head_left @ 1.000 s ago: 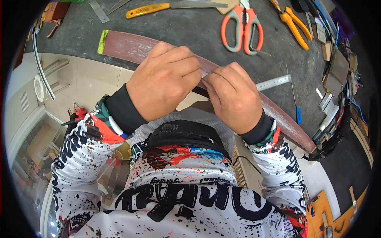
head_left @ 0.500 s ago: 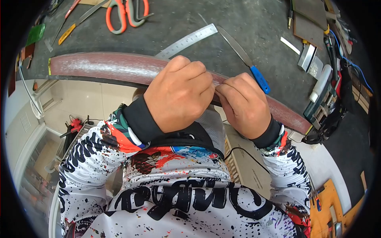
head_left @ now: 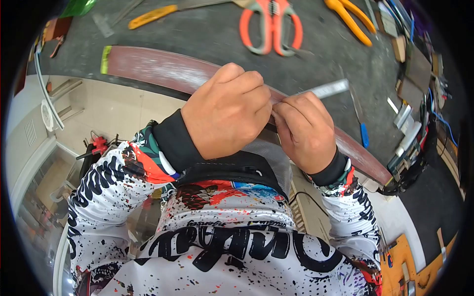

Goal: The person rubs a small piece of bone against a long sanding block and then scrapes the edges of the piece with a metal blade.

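A long reddish-brown abrasive strip (head_left: pixel 153 66), whitened along its middle, lies along the near edge of the dark workbench. My left hand (head_left: pixel 224 111) is closed over it, knuckles up. Close beside it, my right hand (head_left: pixel 307 130) has its fingers pinched together. The fingertips of both hands meet above the strip. Whatever they hold is hidden behind the fingers. A metal ruler (head_left: pixel 333 89) and a thin blade with a blue handle (head_left: pixel 364 134) lie beyond my right hand.
Red-and-grey handled scissors (head_left: pixel 299 29), yellow-handled pliers (head_left: pixel 351 19) and a yellow-handled tool (head_left: pixel 153 17) lie toward the back of the workbench (head_left: pixel 197 37). Blocks and tools crowd the right side, among them a white cylinder (head_left: pixel 409 138). Below right is a wooden board (head_left: pixel 400 254).
My view has turned, so the scissors, ruler and blue-handled blade appear farther right and lower, and the pliers have come into sight. Both hands stay close together and closed over the strip.
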Available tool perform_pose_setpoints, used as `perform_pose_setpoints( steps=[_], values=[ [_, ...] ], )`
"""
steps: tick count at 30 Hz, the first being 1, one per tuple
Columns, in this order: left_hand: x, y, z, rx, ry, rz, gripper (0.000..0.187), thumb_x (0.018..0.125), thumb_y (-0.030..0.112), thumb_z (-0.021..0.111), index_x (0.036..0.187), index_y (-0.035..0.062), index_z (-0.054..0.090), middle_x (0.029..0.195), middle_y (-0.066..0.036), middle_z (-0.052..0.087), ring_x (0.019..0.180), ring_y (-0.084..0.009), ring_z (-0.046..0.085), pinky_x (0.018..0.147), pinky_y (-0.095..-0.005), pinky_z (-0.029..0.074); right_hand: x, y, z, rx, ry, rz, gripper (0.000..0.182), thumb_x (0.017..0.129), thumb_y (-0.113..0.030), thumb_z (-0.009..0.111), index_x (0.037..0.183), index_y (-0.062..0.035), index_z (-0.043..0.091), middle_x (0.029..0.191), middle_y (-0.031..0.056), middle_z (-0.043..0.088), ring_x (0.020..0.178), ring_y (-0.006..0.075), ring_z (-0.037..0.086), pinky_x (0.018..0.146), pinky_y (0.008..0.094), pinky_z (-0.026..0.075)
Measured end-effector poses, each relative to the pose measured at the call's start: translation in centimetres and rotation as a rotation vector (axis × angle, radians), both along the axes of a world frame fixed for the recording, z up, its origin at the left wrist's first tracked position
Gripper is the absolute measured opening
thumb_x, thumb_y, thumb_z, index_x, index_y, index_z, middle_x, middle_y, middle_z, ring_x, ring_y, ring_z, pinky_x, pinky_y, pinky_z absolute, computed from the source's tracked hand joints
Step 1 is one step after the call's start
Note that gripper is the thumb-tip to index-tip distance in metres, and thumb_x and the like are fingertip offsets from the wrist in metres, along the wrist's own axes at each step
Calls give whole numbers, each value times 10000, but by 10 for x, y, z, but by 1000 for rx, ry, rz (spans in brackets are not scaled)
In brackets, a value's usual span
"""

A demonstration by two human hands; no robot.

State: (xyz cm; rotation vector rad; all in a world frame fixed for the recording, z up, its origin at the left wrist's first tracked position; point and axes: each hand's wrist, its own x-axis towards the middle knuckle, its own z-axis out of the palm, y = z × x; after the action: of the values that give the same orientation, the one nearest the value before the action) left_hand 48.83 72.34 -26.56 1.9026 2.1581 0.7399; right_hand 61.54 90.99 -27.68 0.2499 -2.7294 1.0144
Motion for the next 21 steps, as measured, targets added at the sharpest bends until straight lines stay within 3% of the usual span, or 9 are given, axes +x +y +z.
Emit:
perform_pose_setpoints(
  steps=[7,9,11,13,17,21],
  values=[
    [-71,-82,-3,-19,53,64,325,705,63,684,1017,-25,702,1056,-108,688,1007,-298,649,821,-427,469,-77,-77,-18,-17,26,45,138,741,-43,664,870,-2,637,877,124,588,821,294,596,696,389,535],
    [-78,-92,-1,-11,64,69,344,687,37,695,1026,-21,710,1064,-111,697,1000,-296,658,812,-427,469,-87,-86,-15,-73,3,51,230,713,82,750,925,21,683,909,130,653,808,317,628,714,402,548],
    [-72,-88,-4,26,92,85,345,686,49,706,1023,-23,716,1047,-109,699,977,-292,660,806,-424,469,-80,-82,-13,-50,-9,53,225,717,75,738,928,22,678,913,127,642,806,313,617,715,402,546],
    [-64,-80,-2,24,103,84,361,669,54,719,1022,-22,722,1030,-106,700,958,-283,662,804,-419,470,-76,-76,-14,-14,47,70,130,754,-103,659,846,-18,626,853,94,551,835,276,583,707,370,538],
    [-33,-43,6,-5,102,22,329,695,106,694,998,-19,718,1026,-100,694,982,-272,651,803,-408,468,-37,-35,-9,1,21,96,160,751,-110,660,870,-9,628,858,98,544,835,283,578,690,376,532],
    [23,18,5,-1,36,-32,301,709,171,652,940,-13,713,972,-84,666,976,-265,629,813,-394,468,25,23,3,31,-26,66,247,726,-47,674,958,36,663,915,127,618,836,312,615,702,401,544]
  ],
)
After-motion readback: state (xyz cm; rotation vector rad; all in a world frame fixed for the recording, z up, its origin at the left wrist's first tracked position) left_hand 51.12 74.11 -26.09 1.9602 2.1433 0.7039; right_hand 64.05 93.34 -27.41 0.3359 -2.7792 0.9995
